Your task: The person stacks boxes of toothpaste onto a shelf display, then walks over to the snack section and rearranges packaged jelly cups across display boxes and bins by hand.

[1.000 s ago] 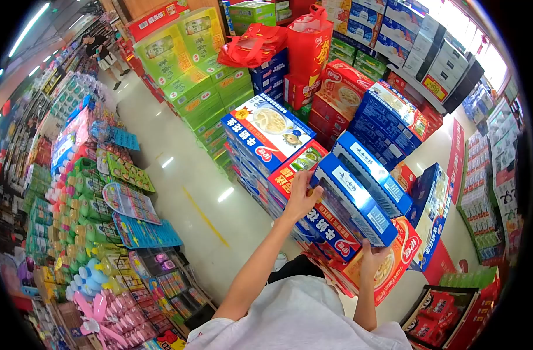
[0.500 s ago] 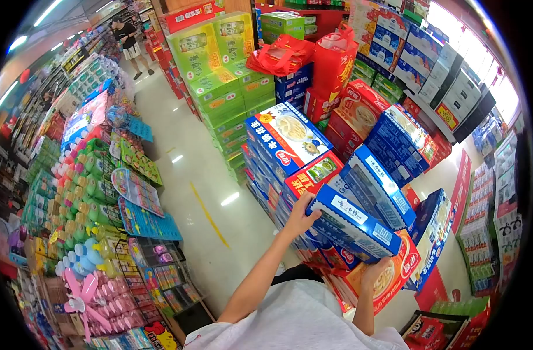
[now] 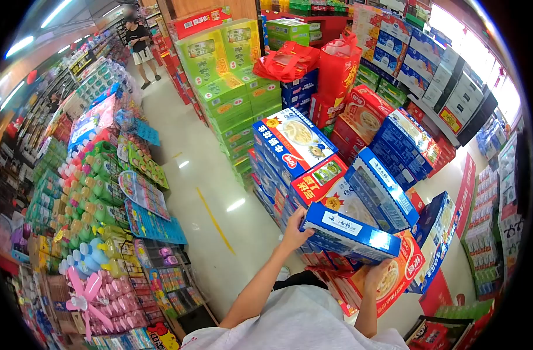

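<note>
Left hand (image 3: 294, 232) at the near left end of a blue box (image 3: 349, 234), fingers clamped on that end, thumb along its side; right hand (image 3: 378, 277) at the box's other end, palm under its lower corner, finger grip there partly hidden, cannot tell how closely closed; box held tilted above the stacked cartons (image 3: 295, 140); second blue box (image 3: 384, 185) just beyond it, slanting; orange-red carton (image 3: 403, 265) beside the right hand.
</note>
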The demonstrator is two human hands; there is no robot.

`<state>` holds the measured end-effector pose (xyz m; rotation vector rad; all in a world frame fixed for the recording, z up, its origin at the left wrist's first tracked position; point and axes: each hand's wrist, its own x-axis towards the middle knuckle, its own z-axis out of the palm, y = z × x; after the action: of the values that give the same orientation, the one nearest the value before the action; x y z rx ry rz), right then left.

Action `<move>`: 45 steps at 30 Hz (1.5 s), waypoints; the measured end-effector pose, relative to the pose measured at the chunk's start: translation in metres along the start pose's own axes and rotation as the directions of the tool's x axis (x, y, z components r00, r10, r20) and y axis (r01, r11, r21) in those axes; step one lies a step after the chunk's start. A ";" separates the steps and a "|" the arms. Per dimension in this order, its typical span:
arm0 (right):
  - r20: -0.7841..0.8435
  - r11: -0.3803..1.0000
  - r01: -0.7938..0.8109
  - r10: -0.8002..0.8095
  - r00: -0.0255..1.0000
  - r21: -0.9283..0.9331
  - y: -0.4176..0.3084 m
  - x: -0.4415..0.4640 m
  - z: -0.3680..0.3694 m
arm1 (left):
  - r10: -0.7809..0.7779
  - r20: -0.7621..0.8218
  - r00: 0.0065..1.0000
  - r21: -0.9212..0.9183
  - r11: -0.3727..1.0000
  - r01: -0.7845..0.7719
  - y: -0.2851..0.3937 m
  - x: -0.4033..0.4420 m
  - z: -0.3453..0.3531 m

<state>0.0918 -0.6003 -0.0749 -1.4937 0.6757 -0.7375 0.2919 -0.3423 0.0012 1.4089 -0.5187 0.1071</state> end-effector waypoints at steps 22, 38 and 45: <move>0.241 0.884 -0.294 0.215 0.946 0.364 -0.158 -0.052 0.121 | -0.609 -0.267 0.747 -0.070 0.786 0.615 0.080 -0.050 -0.089; 0.838 0.777 -0.362 -0.370 0.400 0.516 -0.209 -0.092 0.210 | -0.357 -0.731 0.582 -0.344 0.929 0.138 0.222 -0.166 -0.172; 0.897 0.782 -0.459 -0.286 0.336 0.421 -0.215 -0.129 0.220 | -0.339 -0.745 0.575 -0.313 0.938 0.147 0.249 -0.205 -0.180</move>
<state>0.1803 -0.3517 0.1289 -0.9476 -0.4253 0.1516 0.0692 -0.0785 0.1320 1.0530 0.4180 0.4207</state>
